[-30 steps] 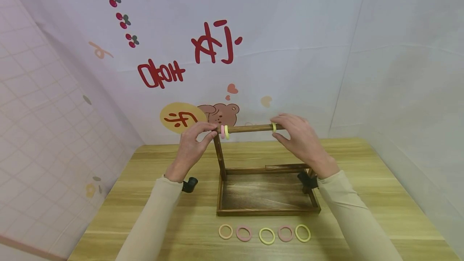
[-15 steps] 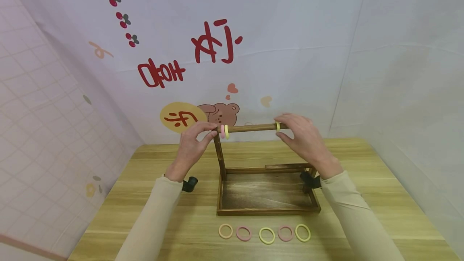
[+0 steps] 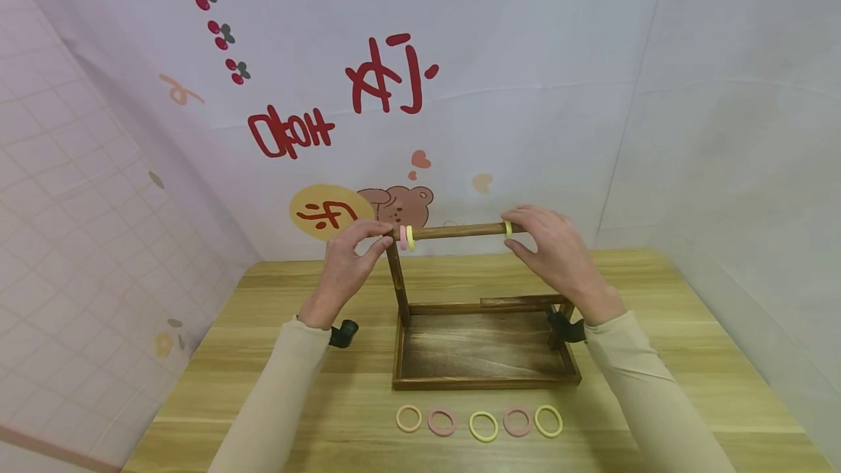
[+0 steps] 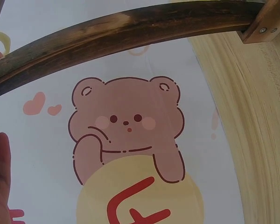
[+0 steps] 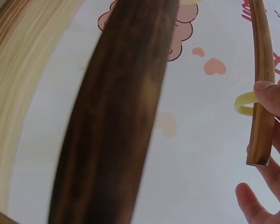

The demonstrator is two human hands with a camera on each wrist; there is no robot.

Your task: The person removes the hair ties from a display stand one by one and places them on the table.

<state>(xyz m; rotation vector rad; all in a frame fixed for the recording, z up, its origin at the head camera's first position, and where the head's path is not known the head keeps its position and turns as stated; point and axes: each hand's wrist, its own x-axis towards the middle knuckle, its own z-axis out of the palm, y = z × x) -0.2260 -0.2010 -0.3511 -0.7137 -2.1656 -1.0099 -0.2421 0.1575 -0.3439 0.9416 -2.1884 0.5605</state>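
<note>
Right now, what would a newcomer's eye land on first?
Probably the big red lettering on the white backdrop. Then the wooden rod, mid-picture: the left hand pinches its left end beside a pink ring and yellow ring, the right hand pinches another yellow ring towards its right end. Five loose rings lie in a row before the wooden tray.

Past second: my right hand (image 3: pixel 550 252), pinching a yellow ring (image 3: pixel 508 230) round the wooden rod (image 3: pixel 460 231), has drawn it slightly toward 3 o'clock, nearer the rod's free end. Wider gap to the pink ring (image 3: pixel 404 238) at 9 o'clock.
</note>
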